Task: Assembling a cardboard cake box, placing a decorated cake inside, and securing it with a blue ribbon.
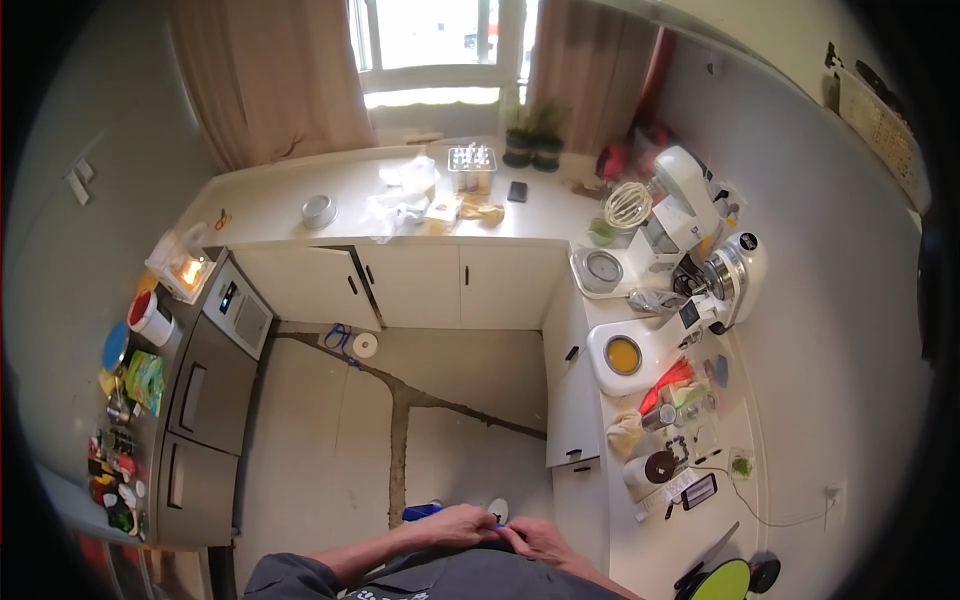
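Note:
At the bottom middle, close to the waist of a dark garment, my left hand [471,523] and my right hand [534,538] come together. Both pinch a small blue item [498,527] that is mostly covered by the fingers; what it is cannot be told. A larger blue piece [421,512] shows just left of my left wrist, and whether it joins the small one is hidden. A white shoe [498,510] appears between the hands, beyond them on the floor.
On the right counter stand stand mixers [739,277], a bowl of yellow liquid [622,355], a phone [699,493] and a knife [716,551]. A steel refrigerator [214,375] stands left. A cabinet door [307,285] stands ajar. Blue straps [339,339] and a white roll [365,345] lie on the floor.

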The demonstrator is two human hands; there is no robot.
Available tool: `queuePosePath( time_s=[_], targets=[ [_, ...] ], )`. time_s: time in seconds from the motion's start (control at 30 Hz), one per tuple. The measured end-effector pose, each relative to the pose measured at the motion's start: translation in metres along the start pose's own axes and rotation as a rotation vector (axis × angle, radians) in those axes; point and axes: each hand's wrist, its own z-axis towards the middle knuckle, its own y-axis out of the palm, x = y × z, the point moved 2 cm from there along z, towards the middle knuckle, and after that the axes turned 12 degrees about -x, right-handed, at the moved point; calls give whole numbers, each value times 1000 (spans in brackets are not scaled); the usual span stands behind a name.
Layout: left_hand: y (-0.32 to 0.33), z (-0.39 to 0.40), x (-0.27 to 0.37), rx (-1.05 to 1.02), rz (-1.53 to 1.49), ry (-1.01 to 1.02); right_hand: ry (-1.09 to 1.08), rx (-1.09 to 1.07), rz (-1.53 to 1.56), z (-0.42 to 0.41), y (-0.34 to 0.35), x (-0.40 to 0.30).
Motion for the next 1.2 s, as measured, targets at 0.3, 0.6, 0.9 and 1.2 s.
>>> queuePosePath(
  time_s=[0.3, 0.6, 0.9, 1.2],
  targets=[
    [29, -19, -27, 226, -510, -7, -195, -569, 426, 38, -75, 7],
    [14, -59, -53, 540, -697, 233, -84, -931, 199, 144, -59, -58],
    [-13, -174, -143, 802, -684, 343, -219, -1234, -209, 254, -15, -238],
    [-9, -320, -225, 1272, -895, 198, -689, -817, -207, 355, 69, -378]
  ],
)
